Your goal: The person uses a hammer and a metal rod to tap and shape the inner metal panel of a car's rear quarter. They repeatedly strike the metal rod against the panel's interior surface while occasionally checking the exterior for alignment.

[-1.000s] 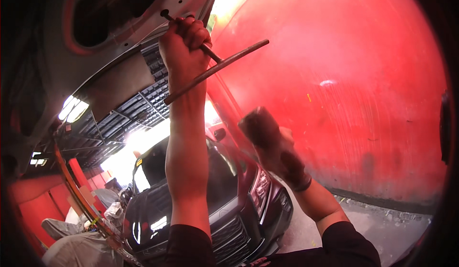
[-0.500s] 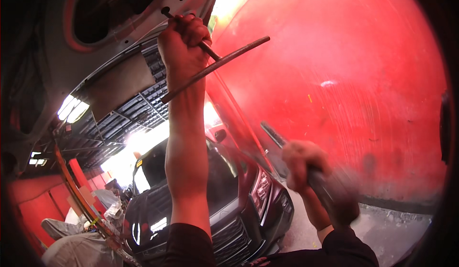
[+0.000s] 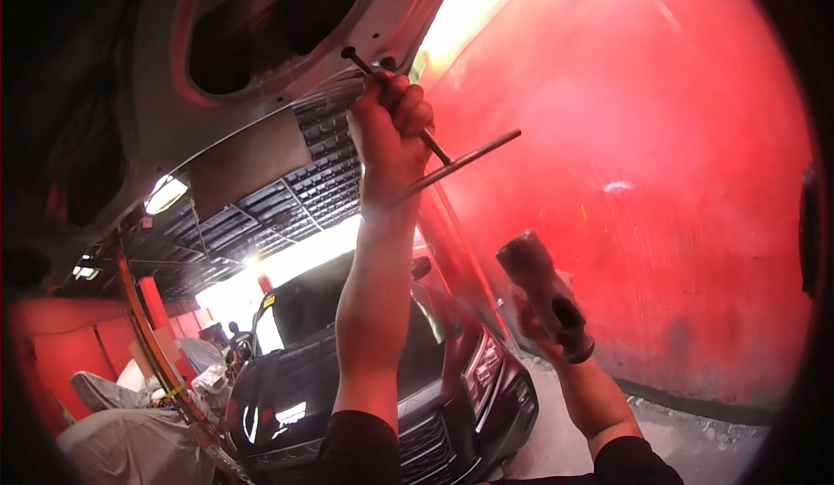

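My left hand [image 3: 401, 125] is raised and wrapped round the shaft of a T-handled metal rod [image 3: 440, 152]. The rod's upper end meets a small round hole in the underside of a raised car panel [image 3: 261, 101]. Its crossbar slants below my fist, over the wrist. Lower and to the right, my right hand [image 3: 536, 324] is closed on a hammer [image 3: 539, 278], apart from the rod. The hammer's thick metal head faces me and hides most of the handle and some of my fingers.
A dark car [image 3: 300, 359] stands in front, below my left arm. The red wall [image 3: 678, 224] rises on the right. Grey covers [image 3: 130, 450] drape over something at the lower left, beside a slanting orange post [image 3: 149, 346]. The raised panel hangs overhead at the left.
The raised panel, rod and my left hand sit further right and lower in view. The hammer has swung round in my right hand, its head now higher and sharper. Both grips stay closed.
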Tool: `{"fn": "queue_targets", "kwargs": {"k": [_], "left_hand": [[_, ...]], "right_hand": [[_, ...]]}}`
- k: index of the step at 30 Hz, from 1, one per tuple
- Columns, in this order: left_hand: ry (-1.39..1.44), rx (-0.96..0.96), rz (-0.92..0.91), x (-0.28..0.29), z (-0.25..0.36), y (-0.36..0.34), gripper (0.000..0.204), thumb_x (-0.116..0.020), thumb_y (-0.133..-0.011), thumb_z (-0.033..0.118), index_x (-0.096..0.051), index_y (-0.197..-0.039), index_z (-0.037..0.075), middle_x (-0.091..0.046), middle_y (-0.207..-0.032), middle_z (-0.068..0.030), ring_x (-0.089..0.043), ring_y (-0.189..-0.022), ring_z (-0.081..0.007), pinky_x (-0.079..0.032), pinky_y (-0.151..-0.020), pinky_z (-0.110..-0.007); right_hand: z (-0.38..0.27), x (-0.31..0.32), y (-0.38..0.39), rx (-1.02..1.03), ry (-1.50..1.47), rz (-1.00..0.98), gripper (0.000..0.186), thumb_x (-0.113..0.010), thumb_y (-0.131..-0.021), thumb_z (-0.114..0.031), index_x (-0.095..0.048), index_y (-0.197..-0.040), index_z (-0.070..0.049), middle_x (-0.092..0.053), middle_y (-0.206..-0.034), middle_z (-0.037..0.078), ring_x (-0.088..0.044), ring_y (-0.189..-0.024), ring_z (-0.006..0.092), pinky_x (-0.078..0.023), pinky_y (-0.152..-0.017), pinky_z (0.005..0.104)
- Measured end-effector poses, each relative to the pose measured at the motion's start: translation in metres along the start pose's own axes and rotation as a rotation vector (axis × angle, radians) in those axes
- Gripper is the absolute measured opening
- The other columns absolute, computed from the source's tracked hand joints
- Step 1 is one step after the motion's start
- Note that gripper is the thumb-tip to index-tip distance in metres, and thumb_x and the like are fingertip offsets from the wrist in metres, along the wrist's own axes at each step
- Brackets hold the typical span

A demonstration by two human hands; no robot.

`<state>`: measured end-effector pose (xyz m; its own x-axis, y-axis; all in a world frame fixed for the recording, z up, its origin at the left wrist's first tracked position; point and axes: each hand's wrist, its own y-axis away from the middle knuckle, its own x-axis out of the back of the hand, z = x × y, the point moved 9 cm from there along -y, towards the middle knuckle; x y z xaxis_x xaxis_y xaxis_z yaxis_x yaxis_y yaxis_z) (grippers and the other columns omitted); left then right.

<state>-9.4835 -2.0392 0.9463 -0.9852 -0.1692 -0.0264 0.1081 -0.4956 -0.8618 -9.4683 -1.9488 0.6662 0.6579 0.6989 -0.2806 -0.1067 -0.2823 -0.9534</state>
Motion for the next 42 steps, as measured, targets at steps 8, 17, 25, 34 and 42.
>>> {"fn": "queue_targets", "kwargs": {"k": [8,17,25,34,42], "left_hand": [[-0.023,-0.102,0.14,0.002,-0.004,0.011,0.009,-0.05,-0.096,0.012,-0.055,-0.09,0.008,-0.027,-0.057,0.006,-0.022,-0.044,-0.0044,-0.017,-0.038,-0.022],[-0.255,-0.187,0.182,0.007,0.004,0.005,0.028,-0.037,-0.104,0.032,-0.046,-0.083,0.015,-0.028,-0.059,0.0052,-0.021,-0.047,-0.0079,-0.017,-0.043,-0.024],[-0.379,-0.207,0.14,0.002,0.009,0.009,0.027,-0.037,-0.104,0.032,-0.057,-0.104,0.013,-0.025,-0.059,0.0066,-0.019,-0.048,-0.0059,-0.016,-0.044,-0.024],[-0.239,-0.19,0.125,0.001,0.006,0.006,0.023,-0.039,-0.104,0.028,-0.052,-0.093,0.013,-0.034,-0.063,0.0055,-0.021,-0.049,-0.0069,-0.017,-0.045,-0.024],[-0.231,-0.218,0.218,0.007,0.008,-0.003,0.024,-0.041,-0.103,0.024,-0.054,-0.087,0.01,-0.041,-0.061,0.0023,-0.026,-0.046,-0.0071,-0.019,-0.04,-0.024]], "right_hand": [[0.012,-0.006,0.03,0.305,-0.207,0.295,0.007,-0.074,-0.067,-0.006,-0.067,-0.068,-0.007,-0.062,-0.062,0.0,-0.06,-0.054,0.0142,-0.042,-0.051,0.0303],[0.008,0.009,0.021,0.278,-0.268,0.164,0.019,-0.069,-0.068,-0.011,-0.053,-0.058,-0.007,-0.05,-0.052,0.005,-0.052,-0.043,0.0175,-0.036,-0.04,0.0301],[0.004,0.021,0.021,0.256,-0.304,0.21,0.018,-0.071,-0.068,-0.012,-0.055,-0.06,-0.008,-0.052,-0.055,0.003,-0.052,-0.045,0.0167,-0.037,-0.042,0.0303],[-0.014,0.021,0.015,0.288,-0.326,0.227,0.023,-0.072,-0.067,-0.016,-0.051,-0.062,-0.007,-0.048,-0.052,0.005,-0.049,-0.042,0.0202,-0.036,-0.044,0.0321],[-0.014,0.016,-0.004,0.298,-0.333,0.2,0.021,-0.073,-0.067,-0.017,-0.056,-0.067,-0.005,-0.052,-0.057,0.006,-0.052,-0.045,0.0213,-0.037,-0.045,0.032]]}}
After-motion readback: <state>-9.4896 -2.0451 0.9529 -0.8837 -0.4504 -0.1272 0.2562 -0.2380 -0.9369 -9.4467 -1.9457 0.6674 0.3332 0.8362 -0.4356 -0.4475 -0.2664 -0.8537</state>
